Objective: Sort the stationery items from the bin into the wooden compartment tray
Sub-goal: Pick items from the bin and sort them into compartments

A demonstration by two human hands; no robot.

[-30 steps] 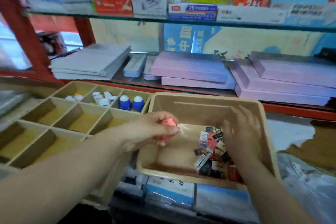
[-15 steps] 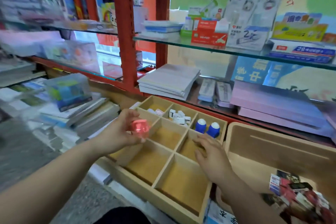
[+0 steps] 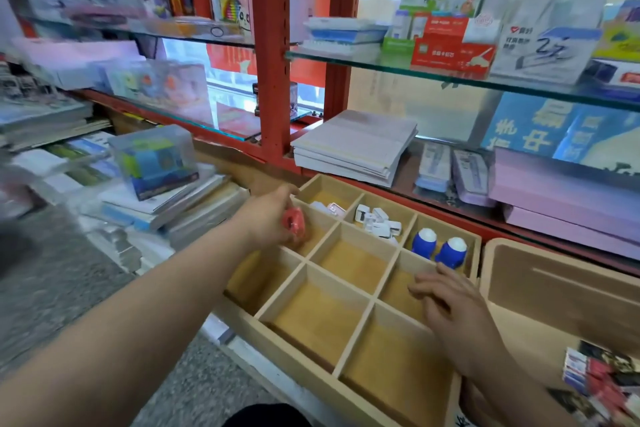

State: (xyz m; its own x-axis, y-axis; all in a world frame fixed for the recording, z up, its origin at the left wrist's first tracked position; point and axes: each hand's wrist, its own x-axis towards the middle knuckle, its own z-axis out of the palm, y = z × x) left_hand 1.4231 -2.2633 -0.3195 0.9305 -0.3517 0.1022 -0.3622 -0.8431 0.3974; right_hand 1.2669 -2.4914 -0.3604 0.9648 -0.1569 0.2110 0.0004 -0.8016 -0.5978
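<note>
Left grip (image 3: 273, 218) pinching pink item (image 3: 294, 222), hovering over wooden tray's (image 3: 373, 302) left-column cell, second from back, close to outer wall. Right grip (image 3: 450, 305) hanging open, fingers relaxed, over right column, near blue-capped pieces (image 3: 424, 243). Risks: careless release sending item outside wall or into back cell holding white pieces (image 3: 334, 210); right fingers toppling blue-capped pieces.

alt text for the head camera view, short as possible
A person's left hand holds a small pink item over a left-side compartment of a wooden tray. The right hand hovers loosely above the tray's right side, near two blue items with white caps; a bin of small packets sits to the right.
</note>
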